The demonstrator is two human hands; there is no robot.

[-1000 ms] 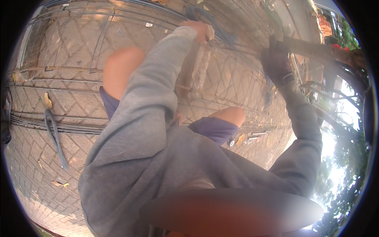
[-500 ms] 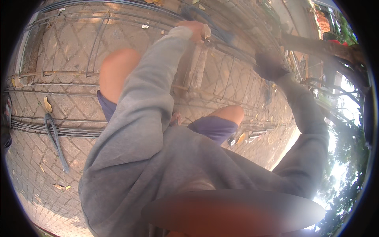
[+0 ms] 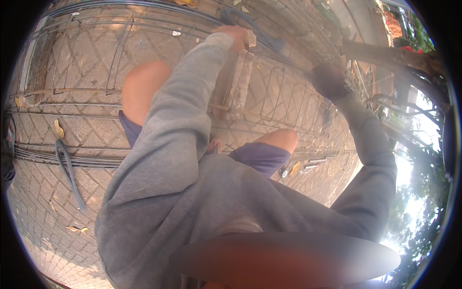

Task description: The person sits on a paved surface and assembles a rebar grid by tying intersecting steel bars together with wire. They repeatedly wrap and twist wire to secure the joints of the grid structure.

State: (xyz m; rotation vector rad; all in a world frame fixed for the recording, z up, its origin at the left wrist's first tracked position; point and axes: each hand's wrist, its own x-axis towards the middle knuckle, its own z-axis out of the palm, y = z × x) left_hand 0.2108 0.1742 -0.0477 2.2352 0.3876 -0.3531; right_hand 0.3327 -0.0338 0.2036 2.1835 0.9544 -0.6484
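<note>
My left hand [image 3: 236,38] is closed around a thin steel rod at the far end of a wooden beam [image 3: 239,82]. A pale, rough block [image 3: 250,38] sits right beside its fingers. Off to the right, my right hand [image 3: 331,81] looks dark and slightly blurred. It is closed at the end of a dark metal bar [image 3: 288,62] that slants back toward the beam; the grip itself is hard to make out. Long steel rods with bent crossbars, forming a cage [image 3: 113,53], stretch across the ground in front of my bare knees.
A bundle of rods [image 3: 86,162] lies to the left, with a dark looped strap [image 3: 67,168] across it. Another timber [image 3: 38,62] stands under the cage at far left. Small items [image 3: 313,164] and dry leaves lie on the brick paving. A thick trunk [image 3: 390,55] is at right.
The dark round tool head beside my left hand no longer shows at the beam's end. My right hand has shifted slightly, and its forearm has drawn in a little to the left.
</note>
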